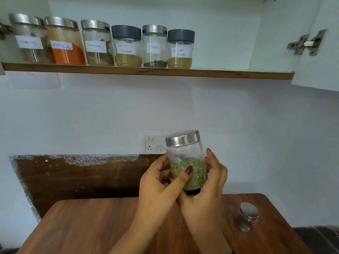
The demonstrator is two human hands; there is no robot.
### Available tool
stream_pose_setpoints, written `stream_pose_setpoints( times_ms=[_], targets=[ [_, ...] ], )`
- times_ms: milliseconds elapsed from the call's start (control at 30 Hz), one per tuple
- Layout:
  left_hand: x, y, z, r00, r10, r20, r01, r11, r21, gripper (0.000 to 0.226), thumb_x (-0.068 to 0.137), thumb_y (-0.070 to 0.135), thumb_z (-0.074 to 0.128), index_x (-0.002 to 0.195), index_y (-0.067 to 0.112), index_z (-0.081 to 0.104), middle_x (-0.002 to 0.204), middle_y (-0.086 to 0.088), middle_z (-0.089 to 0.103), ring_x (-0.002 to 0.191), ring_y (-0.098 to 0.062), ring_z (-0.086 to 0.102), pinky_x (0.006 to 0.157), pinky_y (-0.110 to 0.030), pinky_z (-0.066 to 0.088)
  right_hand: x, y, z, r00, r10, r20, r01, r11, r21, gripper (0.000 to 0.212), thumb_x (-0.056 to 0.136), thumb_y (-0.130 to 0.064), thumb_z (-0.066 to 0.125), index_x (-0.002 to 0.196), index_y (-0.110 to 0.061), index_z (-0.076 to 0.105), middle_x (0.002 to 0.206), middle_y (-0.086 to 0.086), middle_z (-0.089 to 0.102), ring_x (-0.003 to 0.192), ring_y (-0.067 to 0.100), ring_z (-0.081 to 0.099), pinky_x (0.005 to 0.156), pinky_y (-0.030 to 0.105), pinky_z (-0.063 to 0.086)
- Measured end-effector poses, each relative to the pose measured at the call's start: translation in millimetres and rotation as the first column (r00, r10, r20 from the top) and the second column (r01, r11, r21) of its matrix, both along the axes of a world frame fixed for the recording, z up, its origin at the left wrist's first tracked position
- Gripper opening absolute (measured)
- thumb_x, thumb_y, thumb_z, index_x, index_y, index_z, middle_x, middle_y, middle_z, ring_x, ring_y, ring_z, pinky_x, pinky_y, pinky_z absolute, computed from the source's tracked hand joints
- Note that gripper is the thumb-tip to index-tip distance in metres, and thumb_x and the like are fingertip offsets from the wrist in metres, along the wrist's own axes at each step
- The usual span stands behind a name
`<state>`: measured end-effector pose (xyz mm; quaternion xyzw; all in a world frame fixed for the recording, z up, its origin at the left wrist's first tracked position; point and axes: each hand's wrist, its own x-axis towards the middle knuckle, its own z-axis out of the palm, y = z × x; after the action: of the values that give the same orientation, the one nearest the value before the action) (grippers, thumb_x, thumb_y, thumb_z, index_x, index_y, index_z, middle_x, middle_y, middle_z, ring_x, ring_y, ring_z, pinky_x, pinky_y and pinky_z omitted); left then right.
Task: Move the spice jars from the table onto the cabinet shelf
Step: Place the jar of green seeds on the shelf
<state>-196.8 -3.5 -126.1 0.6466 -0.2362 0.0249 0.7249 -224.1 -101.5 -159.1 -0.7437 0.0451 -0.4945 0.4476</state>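
We hold seed jar (187, 162) above table (91, 226), slightly tilted, in both hands. Left hand (157, 182) fingers curl round its front; right hand (211, 182) cups side and base. Second jar (247, 217) stands on table, right. Row of jars (126, 52) lines shelf (220, 74).

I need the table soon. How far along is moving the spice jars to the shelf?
Done: a row of six jars stands on the cabinet shelf. In hand: the left hand and right hand hold a steel-lidded seed jar above the table, well below the shelf. Left: that one, plus a last jar standing on the table's right side.
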Motion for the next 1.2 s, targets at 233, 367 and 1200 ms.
stream_pose_setpoints(
  times_ms=[233, 367, 1200],
  targets=[
    [3.7, 5.2, 4.3, 0.997, 0.072, 0.021, -0.073, 0.997, 0.029, 0.059, 0.064, 0.034, 0.084, 0.119, 0.023, 0.064, 0.104, 0.006, 0.075, 0.093, -0.011, 0.073, 0.074, -0.031, 0.061, -5.4, 1.1, 4.1, 0.985, 0.159, 0.066, -0.162, 0.986, 0.04, 0.087, 0.07, -0.011, 0.082, 0.145, -0.014, 0.038, 0.134, 0.002, 0.038, 0.123, 0.019, 0.055, 0.086, 0.033, 0.059],
    [7.2, 11.7, 6.7, 0.999, 0.01, -0.039, -0.011, 1.0, -0.022, 0.055, 0.069, 0.029, 0.086, 0.118, 0.019, 0.064, 0.105, -0.001, 0.076, 0.094, -0.018, 0.074, 0.081, -0.041, 0.061, -16.7, -1.1, 9.5, 0.938, 0.332, 0.095, -0.343, 0.93, 0.131, 0.074, 0.077, -0.028, 0.07, 0.144, -0.026, 0.041, 0.137, -0.002, 0.044, 0.124, 0.016, 0.054, 0.092, 0.029, 0.055],
    [27.9, 19.7, 3.3, 0.831, -0.538, -0.143, 0.486, 0.826, -0.285, 0.076, 0.068, 0.069, 0.074, 0.124, 0.016, 0.068, 0.127, -0.014, 0.066, 0.121, -0.03, 0.061, 0.097, -0.038, 0.052, -14.5, 11.9, 21.2, 0.539, 0.65, 0.536, -0.773, 0.128, 0.622, 0.081, 0.05, -0.032, 0.094, 0.113, -0.004, 0.053, 0.1, 0.014, 0.071, 0.092, 0.026, 0.071, 0.075, 0.036, 0.06]
  ],
)
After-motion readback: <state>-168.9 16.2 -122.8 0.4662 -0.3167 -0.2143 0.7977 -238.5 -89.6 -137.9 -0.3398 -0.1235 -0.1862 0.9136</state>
